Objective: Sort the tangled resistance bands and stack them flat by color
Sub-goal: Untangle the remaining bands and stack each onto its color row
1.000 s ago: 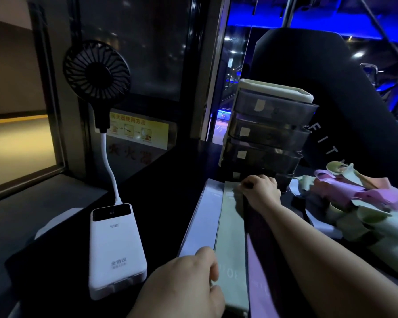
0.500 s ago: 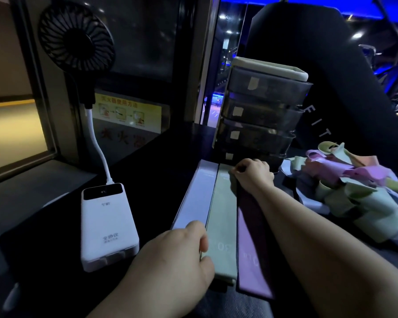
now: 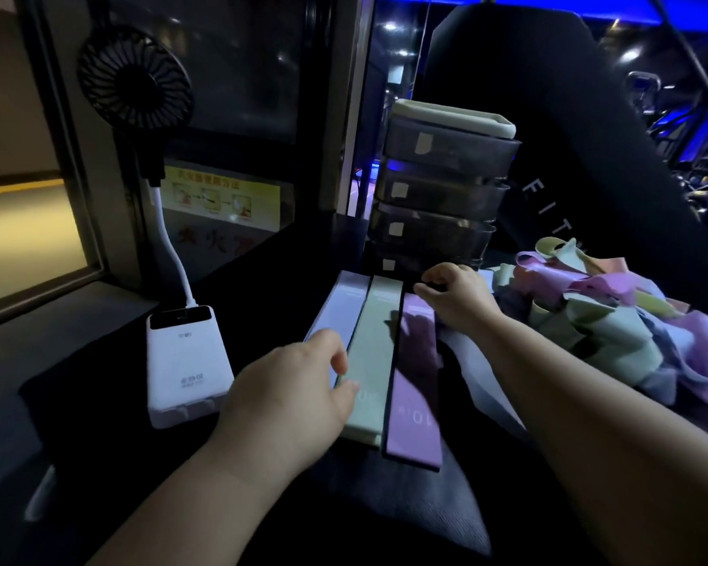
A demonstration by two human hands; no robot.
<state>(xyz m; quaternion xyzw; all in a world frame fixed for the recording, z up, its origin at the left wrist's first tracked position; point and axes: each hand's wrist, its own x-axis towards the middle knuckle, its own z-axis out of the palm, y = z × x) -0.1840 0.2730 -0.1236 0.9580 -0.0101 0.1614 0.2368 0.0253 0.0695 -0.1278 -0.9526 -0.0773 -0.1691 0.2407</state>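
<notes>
On the dark, finely ribbed mat (image 3: 405, 520) three resistance bands lie flat side by side, long edges touching or nearly so: a pale lavender band (image 3: 338, 308) on the left, a matte green band (image 3: 375, 353) in the middle and a pink band (image 3: 415, 418) on the right, with faint printed numerals near its close end. All three are thin, smooth, rectangular strips.

The left hand (image 3: 291, 398) sits over the near part of the lavender band, fingers loosely curled, thumb tip on the green band's left edge; whether it pinches anything I cannot tell. The right hand (image 3: 458, 298) is at the far end of the pink band, fingers curled down; its grip is hidden, so I cannot tell that either. Its shadow falls across the pink band.

Right of the forearm lies the tangled pile (image 3: 614, 324) of soft, folded loops in green, pink, lavender and yellowish tones, cut off at the frame's edge.

Behind the flat bands stands a smoky plastic drawer unit (image 3: 438, 185) with a cream top and small paper labels. To the left a glossy white power bank (image 3: 185, 361) lies on the mat, and a white gooseneck rises from it to a round black fan (image 3: 133, 77). A yellow sign (image 3: 221, 196) sits behind glass, too blurred to read. A black padded back (image 3: 548, 116) bears the letters "FIT"; the rest is hidden by the pile.
</notes>
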